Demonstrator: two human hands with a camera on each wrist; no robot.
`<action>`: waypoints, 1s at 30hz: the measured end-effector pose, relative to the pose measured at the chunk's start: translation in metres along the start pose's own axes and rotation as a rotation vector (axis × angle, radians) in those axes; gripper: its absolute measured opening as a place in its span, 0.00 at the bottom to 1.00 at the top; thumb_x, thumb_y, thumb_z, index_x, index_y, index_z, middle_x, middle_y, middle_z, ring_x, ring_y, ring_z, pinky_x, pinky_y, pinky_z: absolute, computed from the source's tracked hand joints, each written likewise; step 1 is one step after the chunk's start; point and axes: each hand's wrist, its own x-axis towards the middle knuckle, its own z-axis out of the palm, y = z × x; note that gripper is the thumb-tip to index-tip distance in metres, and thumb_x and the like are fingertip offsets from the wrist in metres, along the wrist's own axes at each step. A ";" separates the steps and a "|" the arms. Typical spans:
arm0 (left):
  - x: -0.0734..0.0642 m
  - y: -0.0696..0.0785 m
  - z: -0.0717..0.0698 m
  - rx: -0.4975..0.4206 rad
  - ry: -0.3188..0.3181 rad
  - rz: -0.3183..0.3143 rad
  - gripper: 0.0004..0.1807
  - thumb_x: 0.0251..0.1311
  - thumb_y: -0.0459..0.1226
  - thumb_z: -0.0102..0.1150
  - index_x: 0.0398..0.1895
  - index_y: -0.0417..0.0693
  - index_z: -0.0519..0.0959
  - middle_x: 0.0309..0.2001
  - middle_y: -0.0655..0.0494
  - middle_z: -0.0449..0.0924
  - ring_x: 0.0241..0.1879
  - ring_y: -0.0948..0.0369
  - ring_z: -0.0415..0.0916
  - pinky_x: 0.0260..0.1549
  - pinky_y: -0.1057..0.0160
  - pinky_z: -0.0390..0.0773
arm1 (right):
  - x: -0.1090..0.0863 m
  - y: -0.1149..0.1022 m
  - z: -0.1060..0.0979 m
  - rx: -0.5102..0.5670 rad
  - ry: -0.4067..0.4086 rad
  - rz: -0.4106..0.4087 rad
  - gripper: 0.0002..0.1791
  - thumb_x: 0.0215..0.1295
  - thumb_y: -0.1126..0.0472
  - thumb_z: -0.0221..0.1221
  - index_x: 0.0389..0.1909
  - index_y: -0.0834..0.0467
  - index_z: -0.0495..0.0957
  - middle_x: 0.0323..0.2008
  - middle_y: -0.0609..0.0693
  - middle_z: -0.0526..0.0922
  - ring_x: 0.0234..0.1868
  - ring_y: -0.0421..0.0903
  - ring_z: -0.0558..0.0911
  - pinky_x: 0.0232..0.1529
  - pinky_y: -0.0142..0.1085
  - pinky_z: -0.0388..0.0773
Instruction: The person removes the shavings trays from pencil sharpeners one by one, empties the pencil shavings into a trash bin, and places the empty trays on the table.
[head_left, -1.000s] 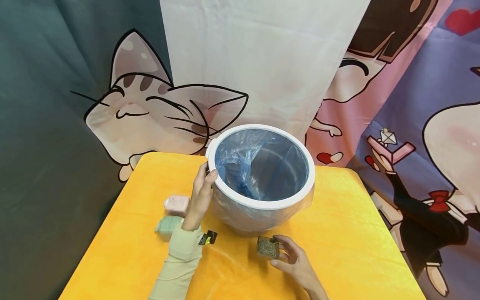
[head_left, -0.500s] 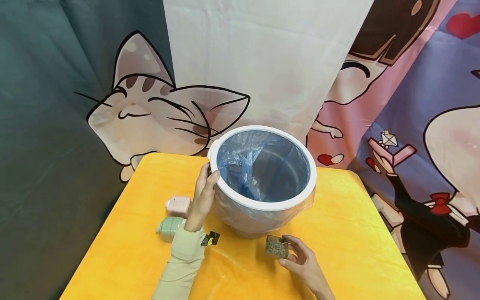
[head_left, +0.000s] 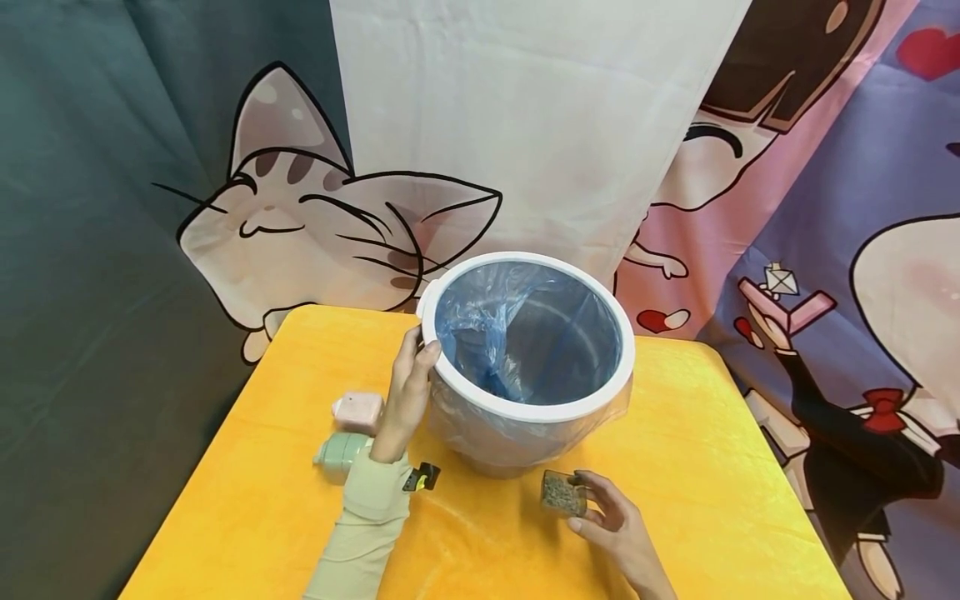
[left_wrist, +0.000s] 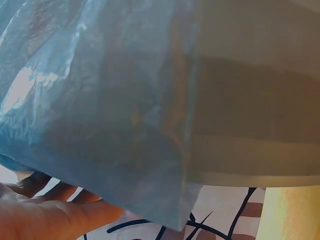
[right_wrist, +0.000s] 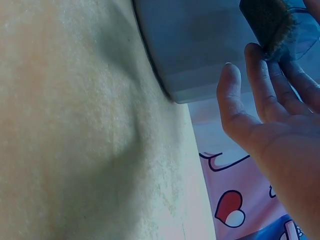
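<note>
A trash can [head_left: 480, 450] with a white rim [head_left: 525, 410] and a clear bluish bag [head_left: 491, 333] lining it stands on the table. My left hand [head_left: 408, 387] grips the rim at its left side, thumb on the near side. In the left wrist view the bag's overhanging edge [left_wrist: 150, 195] hangs beside the fingers [left_wrist: 95, 215]. In front of the can, my right hand [head_left: 615, 521] holds a small dark sponge [head_left: 562, 493] with a rough grey-green face by its right edge, between curled fingers and thumb. The right wrist view shows the sponge [right_wrist: 265, 25] at the fingertips, near the can's wall.
A pink bottle [head_left: 358, 412] and a green bottle [head_left: 339, 456] lie left of the can, by the left forearm. A yellow cloth [head_left: 697, 467] covers the table. Behind it hangs a cartoon-printed curtain [head_left: 525, 125].
My right hand has moved to the right with the sponge, along the front of the can. My left hand has stayed on the rim; the head view has shifted slightly.
</note>
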 end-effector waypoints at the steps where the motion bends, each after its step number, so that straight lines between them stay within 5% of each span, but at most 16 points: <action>1: 0.000 0.000 0.000 0.000 0.000 0.001 0.29 0.61 0.37 0.40 0.63 0.29 0.57 0.61 0.32 0.60 0.57 0.49 0.63 0.57 0.61 0.64 | -0.001 0.000 -0.001 -0.003 0.002 -0.005 0.33 0.56 0.74 0.58 0.62 0.72 0.58 0.59 0.67 0.65 0.55 0.43 0.73 0.48 0.40 0.75; 9: 0.000 0.000 0.000 -0.009 0.000 0.007 0.29 0.61 0.37 0.39 0.63 0.29 0.57 0.60 0.31 0.61 0.56 0.49 0.64 0.55 0.65 0.65 | -0.004 0.003 -0.007 -0.043 0.019 -0.077 0.32 0.56 0.75 0.56 0.63 0.69 0.59 0.58 0.62 0.68 0.54 0.46 0.74 0.46 0.38 0.76; 21: -0.001 -0.002 0.001 -0.005 0.006 0.011 0.28 0.62 0.37 0.38 0.63 0.28 0.57 0.60 0.32 0.61 0.57 0.48 0.63 0.59 0.54 0.61 | -0.006 -0.005 -0.007 -0.064 0.059 0.023 0.32 0.57 0.72 0.58 0.64 0.65 0.60 0.59 0.65 0.66 0.55 0.48 0.72 0.47 0.37 0.76; 30: 0.005 -0.029 -0.005 -0.031 0.013 0.021 0.26 0.64 0.39 0.40 0.63 0.36 0.59 0.60 0.38 0.63 0.57 0.51 0.64 0.59 0.57 0.63 | -0.005 -0.005 -0.011 -0.082 0.077 0.051 0.32 0.57 0.71 0.58 0.64 0.64 0.61 0.59 0.64 0.66 0.55 0.44 0.73 0.47 0.36 0.76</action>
